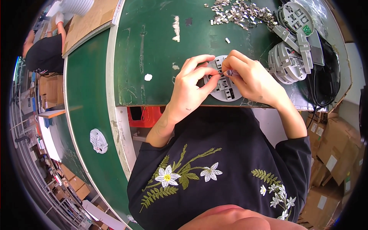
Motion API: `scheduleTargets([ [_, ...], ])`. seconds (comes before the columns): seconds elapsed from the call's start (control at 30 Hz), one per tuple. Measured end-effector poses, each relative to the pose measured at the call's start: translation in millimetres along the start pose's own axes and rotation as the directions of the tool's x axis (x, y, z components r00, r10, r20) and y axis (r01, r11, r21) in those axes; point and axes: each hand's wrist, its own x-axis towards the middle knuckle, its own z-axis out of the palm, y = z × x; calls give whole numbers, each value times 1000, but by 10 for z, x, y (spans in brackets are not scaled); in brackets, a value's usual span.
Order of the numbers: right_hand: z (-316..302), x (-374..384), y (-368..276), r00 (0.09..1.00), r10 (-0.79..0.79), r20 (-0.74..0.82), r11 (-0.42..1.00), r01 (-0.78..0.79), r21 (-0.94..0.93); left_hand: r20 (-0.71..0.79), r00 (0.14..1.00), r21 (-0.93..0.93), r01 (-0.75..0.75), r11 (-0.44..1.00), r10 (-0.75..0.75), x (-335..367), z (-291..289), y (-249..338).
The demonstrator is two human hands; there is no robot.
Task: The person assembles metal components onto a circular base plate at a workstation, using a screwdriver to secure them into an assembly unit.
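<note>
A round light-grey plastic plate (pixel 231 94) with slots and dark metal contacts lies near the table's front edge, partly hidden under both hands. My left hand (pixel 191 81) reaches over its left side, thumb and index finger closed together close to the middle slots; what they pinch is too small to make out. From the right, my right hand (pixel 251 78) bends over the plate with its fingers curled round a small purplish-grey piece (pixel 230 72). The rest of that piece is hidden by the fingers.
Loose small metal pieces (pixel 241 14) lie in a heap at the back, with a single one (pixel 227 40) apart. More grey round plates (pixel 287 63) are stacked at the right, beside a black cable (pixel 315 92). Another plate (pixel 98 141) lies on the left table. A person (pixel 45 53) works far left.
</note>
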Motion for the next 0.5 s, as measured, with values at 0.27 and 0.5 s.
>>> scheduleTargets([
  [0.27,-24,23,-25,997,16,81,996,-9,-94,8,1000,-2,22,1000,-22,-8,2,-15],
  [0.5,-17,23,10,998,2,66,998,2,-63,7,1000,-12,5,1000,-5,-3,7,-32],
])
